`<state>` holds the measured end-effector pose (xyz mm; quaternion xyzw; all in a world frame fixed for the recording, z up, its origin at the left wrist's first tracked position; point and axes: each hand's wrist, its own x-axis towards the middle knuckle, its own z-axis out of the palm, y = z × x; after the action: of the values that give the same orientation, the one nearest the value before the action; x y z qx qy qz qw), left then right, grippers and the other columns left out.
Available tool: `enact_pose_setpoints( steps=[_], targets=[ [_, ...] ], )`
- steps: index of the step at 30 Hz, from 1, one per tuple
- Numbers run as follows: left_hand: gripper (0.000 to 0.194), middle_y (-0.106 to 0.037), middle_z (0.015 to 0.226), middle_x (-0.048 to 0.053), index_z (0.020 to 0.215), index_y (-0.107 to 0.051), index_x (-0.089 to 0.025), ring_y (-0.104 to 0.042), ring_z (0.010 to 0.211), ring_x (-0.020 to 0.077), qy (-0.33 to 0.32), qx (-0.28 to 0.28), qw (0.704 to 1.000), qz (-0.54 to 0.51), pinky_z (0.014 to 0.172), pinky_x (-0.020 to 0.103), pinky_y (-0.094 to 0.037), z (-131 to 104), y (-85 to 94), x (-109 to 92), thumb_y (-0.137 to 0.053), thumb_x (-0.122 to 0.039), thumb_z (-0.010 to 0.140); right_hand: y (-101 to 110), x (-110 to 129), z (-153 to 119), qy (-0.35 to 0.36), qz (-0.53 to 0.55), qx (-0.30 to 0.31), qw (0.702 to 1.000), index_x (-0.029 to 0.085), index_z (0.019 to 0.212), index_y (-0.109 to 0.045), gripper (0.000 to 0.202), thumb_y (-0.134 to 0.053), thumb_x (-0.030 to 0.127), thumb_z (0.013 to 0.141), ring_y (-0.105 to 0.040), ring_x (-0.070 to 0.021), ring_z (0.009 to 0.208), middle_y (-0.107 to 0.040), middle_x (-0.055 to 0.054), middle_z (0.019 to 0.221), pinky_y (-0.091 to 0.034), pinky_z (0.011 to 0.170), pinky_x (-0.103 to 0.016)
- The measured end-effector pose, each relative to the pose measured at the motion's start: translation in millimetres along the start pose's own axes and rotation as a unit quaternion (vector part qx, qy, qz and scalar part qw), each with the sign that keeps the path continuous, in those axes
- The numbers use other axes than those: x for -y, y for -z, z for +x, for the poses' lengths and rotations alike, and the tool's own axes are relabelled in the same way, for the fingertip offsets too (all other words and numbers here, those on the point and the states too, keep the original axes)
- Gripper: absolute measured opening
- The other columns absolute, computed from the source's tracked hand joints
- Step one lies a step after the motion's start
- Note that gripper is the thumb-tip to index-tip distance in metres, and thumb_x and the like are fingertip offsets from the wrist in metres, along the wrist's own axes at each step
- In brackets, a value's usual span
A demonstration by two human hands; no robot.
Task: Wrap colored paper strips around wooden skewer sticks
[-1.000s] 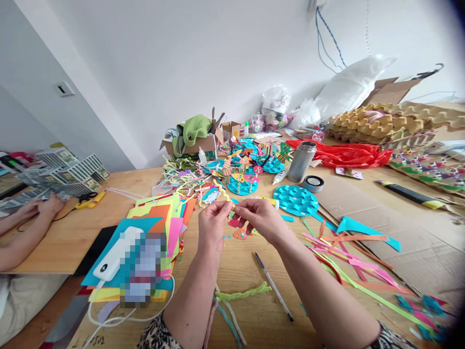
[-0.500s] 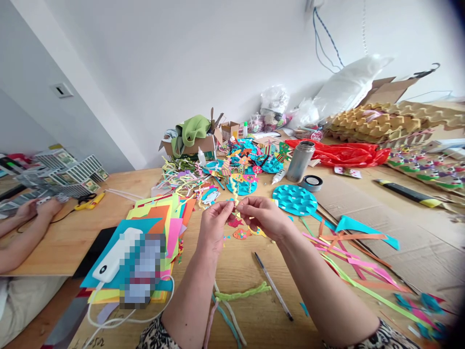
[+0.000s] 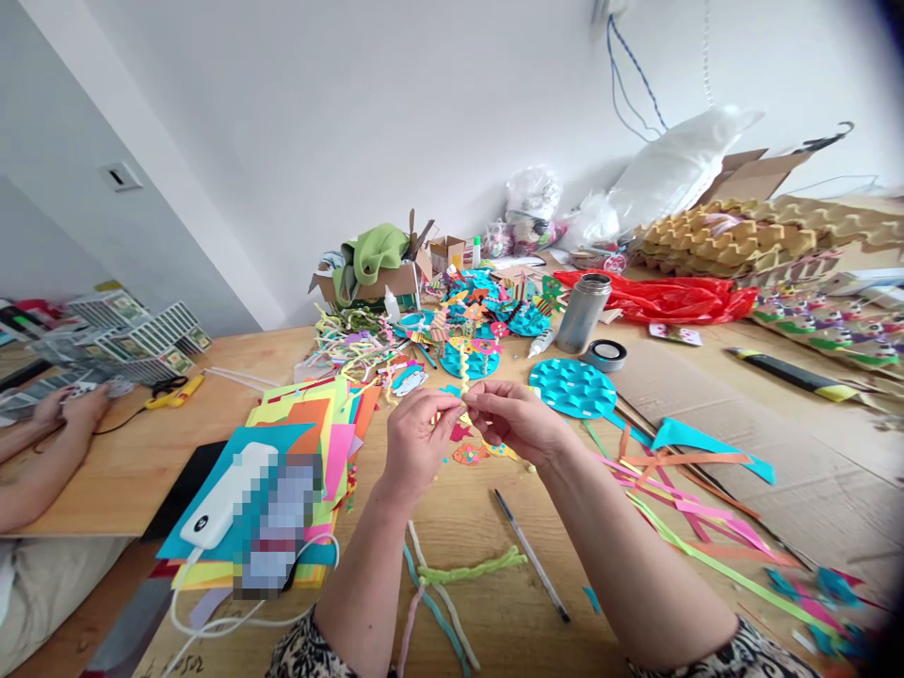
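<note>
A twisted pale yellow pipe cleaner (image 3: 464,365) stands upright above my fingertips. My right hand (image 3: 509,414) pinches its lower end between thumb and forefinger. My left hand (image 3: 422,435) is closed in a pinch at the same end, its fingertips touching those of the right. Just beyond and below the hands lie paper fish cut-outs, among them an orange fish (image 3: 468,455). Nearer me on the table are a green pipe cleaner (image 3: 473,566), pink, blue and white ones, and a pen (image 3: 531,556).
Left are stacked coloured papers (image 3: 289,414) with a white power bank (image 3: 230,494). Ahead, a metal flask (image 3: 584,314) stands behind a blue scalloped disc (image 3: 573,388). Paper strips (image 3: 692,508) and a utility knife (image 3: 795,375) lie right. A co-worker's hands (image 3: 74,405) are far left.
My left hand has shifted slightly and turned, with its fingers now meeting the right fingertips. The yellow pipe cleaner stands straighter and a little farther right.
</note>
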<state>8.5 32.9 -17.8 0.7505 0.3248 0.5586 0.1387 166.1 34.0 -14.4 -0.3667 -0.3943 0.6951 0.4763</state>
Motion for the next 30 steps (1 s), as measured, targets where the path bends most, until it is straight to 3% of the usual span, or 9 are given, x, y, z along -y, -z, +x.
enact_pose_setpoints(
  steps=[4, 12, 24, 27, 30],
  targets=[
    [0.006, -0.07, 0.074, 0.005, 0.08, -0.069, -0.017, -0.065, 0.072, 0.0154, -0.048, 0.017, 0.999, 0.019, 0.069, 0.028, -0.051, 0, 2.2, 6, -0.064, -0.015, 0.081, 0, 2, -1, -0.011, -0.002, -0.001, 1.0, 0.013, 0.062, -0.062, 0.03, -0.082, 0.035, 0.057, -0.042, -0.0041, 0.038, -0.052, 0.004, 0.046, -0.028, 0.033, -0.016],
    [0.004, -0.07, 0.076, 0.005, 0.079, -0.067, -0.018, -0.065, 0.075, 0.0157, -0.07, 0.044, 0.997, 0.004, 0.07, 0.029, -0.052, -1, 5.5, 9, -0.069, -0.016, 0.077, 2, 9, -5, -0.03, -0.051, 0.028, 0.998, 0.012, 0.062, -0.062, 0.033, -0.083, 0.036, 0.054, -0.039, -0.0032, 0.035, -0.052, 0.003, 0.044, -0.023, 0.033, -0.017],
    [0.005, -0.07, 0.074, 0.005, 0.078, -0.066, -0.018, -0.064, 0.072, 0.0154, -0.113, 0.034, 0.993, 0.014, 0.069, 0.029, -0.051, -1, 5.7, 7, -0.066, -0.013, 0.079, -2, 10, -6, -0.021, -0.068, 0.026, 0.997, 0.013, 0.061, -0.061, 0.037, -0.084, 0.041, 0.052, -0.037, -0.0028, 0.034, -0.052, 0.004, 0.043, -0.021, 0.031, -0.017],
    [0.006, -0.07, 0.074, 0.005, 0.078, -0.066, -0.018, -0.064, 0.074, 0.0157, -0.084, 0.03, 0.996, 0.018, 0.071, 0.029, -0.051, -1, 4.5, 7, -0.064, -0.013, 0.08, -3, 6, -5, 0.007, -0.088, 0.003, 0.996, 0.014, 0.06, -0.06, 0.037, -0.082, 0.043, 0.055, -0.038, -0.0032, 0.033, -0.05, 0.005, 0.043, -0.024, 0.032, -0.017],
    [0.003, -0.069, 0.076, 0.004, 0.08, -0.066, -0.018, -0.064, 0.074, 0.0154, 0.004, 0.038, 0.999, -0.013, 0.07, 0.028, -0.051, -2, 3.1, 11, -0.068, -0.017, 0.077, -3, 0, -3, 0.052, -0.112, -0.013, 0.992, 0.015, 0.065, -0.06, 0.033, -0.077, 0.043, 0.064, -0.04, -0.0042, 0.035, -0.052, 0.005, 0.044, -0.029, 0.035, -0.018]
  ],
)
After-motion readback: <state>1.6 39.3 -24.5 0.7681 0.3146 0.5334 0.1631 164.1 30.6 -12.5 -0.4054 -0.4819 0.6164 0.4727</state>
